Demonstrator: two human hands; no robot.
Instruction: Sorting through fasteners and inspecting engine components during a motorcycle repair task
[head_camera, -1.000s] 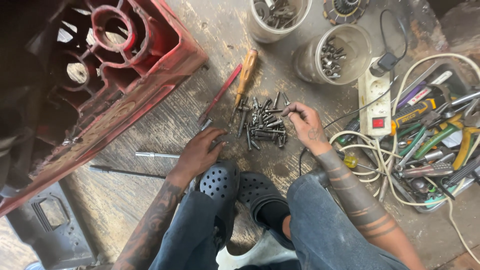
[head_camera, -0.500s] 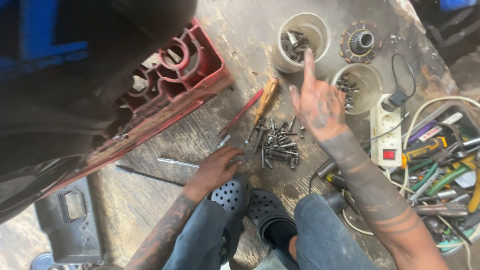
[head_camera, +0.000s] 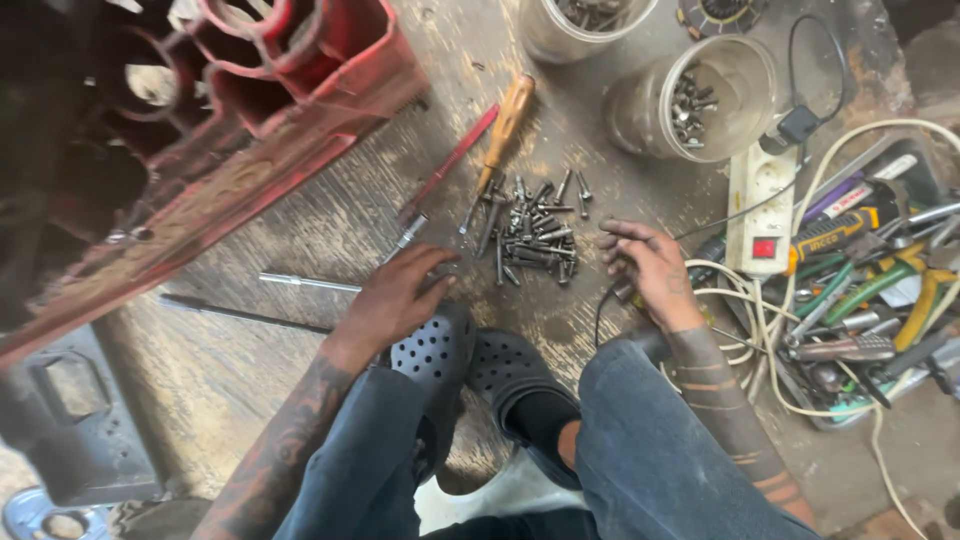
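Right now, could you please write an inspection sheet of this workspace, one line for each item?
Surface: worn, stained wooden floor.
Job's things: pile of bolts loose on the floor in front of the shoes.
Clutter: wooden-handled screwdriver, red-handled tool, two plastic tubs of hardware, tray of hand tools, red metal casing.
Grippers: left hand flat on the left shoe; right hand curled beside the pile, contents cannot be told.
Cables: white power strip, white and black cords looped by the tray.
Surroundings: dark metal plate at lower left.
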